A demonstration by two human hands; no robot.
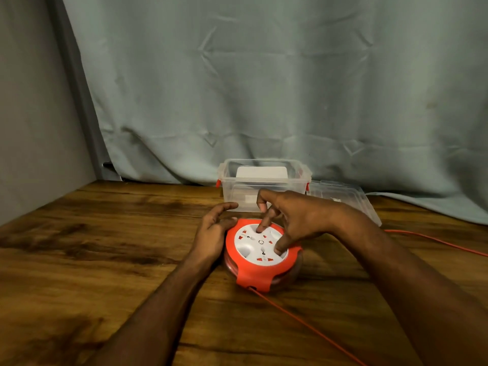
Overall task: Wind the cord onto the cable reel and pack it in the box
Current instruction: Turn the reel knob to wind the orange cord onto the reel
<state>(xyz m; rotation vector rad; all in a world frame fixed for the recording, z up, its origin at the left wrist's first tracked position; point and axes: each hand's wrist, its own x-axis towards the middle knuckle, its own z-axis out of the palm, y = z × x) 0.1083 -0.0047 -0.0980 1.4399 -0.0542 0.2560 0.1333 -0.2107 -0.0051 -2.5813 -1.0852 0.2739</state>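
I log, largest first: a pale grey-green creased cloth backdrop (264, 75) hanging behind everything. Below it, the dark brown wood-grain surface (92, 247) that carries all the items. At the back of the surface, a clear rectangular plastic storage box (264, 180) with red side latches, standing open with a white item inside that I cannot identify. Its clear plastic lid (346, 199) lies flat just to the right of the box, touching or nearly touching it. In front of the box, near the middle of the surface, the round orange cable reel with a white socket face (260, 254) lies flat, face up. My left hand (214, 231) rests against the reel's left rim, fingers loosely extended, not clenched on anything. My right hand (293, 220) is over the reel's face; its fingers (261, 225) are spread, one fingertip and the thumb pressing into recesses of the white face, not wrapped around anything. The thin orange cord (311, 328) leaves the reel's near edge and runs toward the lower right; another stretch lies on the surface at the far right.
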